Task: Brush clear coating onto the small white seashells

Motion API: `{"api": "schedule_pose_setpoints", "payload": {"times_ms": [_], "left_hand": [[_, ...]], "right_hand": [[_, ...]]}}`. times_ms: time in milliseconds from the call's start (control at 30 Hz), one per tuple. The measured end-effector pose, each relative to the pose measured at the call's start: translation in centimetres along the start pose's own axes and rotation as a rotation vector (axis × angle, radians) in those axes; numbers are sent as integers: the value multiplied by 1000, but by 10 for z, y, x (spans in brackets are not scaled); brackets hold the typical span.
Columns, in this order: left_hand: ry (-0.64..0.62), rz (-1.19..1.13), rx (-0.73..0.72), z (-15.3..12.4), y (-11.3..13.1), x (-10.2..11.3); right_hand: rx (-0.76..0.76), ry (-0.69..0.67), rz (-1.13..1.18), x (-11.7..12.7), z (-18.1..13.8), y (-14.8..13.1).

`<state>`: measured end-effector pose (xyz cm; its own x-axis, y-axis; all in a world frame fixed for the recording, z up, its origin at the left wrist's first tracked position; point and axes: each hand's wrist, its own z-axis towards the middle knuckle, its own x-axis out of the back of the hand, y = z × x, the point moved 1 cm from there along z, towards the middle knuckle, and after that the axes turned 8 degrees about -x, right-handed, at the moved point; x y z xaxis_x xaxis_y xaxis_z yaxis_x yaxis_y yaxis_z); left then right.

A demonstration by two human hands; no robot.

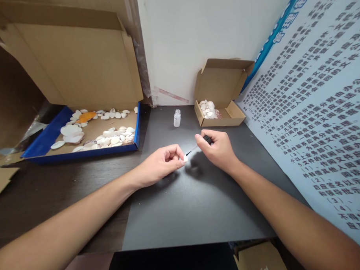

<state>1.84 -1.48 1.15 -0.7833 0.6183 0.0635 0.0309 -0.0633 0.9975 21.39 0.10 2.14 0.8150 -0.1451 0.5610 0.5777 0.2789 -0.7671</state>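
Observation:
My left hand (161, 164) is closed in a pinch on a small white shell (185, 158) over the dark mat (197, 205). My right hand (218, 149) is closed on a thin black-handled brush (198, 147), and the brush tip touches the shell. A small clear bottle (176, 118) without a cap stands upright just behind the hands.
A blue-rimmed cardboard box (80, 154) with several shells lies at the left, its lid raised. A small open cardboard box (229, 118) with a few shells sits at the back right. A printed poster (315, 106) leans along the right side. Another box (261, 260) is at the near edge.

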Motion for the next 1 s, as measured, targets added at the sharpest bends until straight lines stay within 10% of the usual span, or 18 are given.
{"api": "schedule_pose_setpoints", "payload": {"times_ms": [1000], "left_hand": [[31,-290,29,1,-5,3]], "right_hand": [[58,43,-28,4,-2,-5]]}}
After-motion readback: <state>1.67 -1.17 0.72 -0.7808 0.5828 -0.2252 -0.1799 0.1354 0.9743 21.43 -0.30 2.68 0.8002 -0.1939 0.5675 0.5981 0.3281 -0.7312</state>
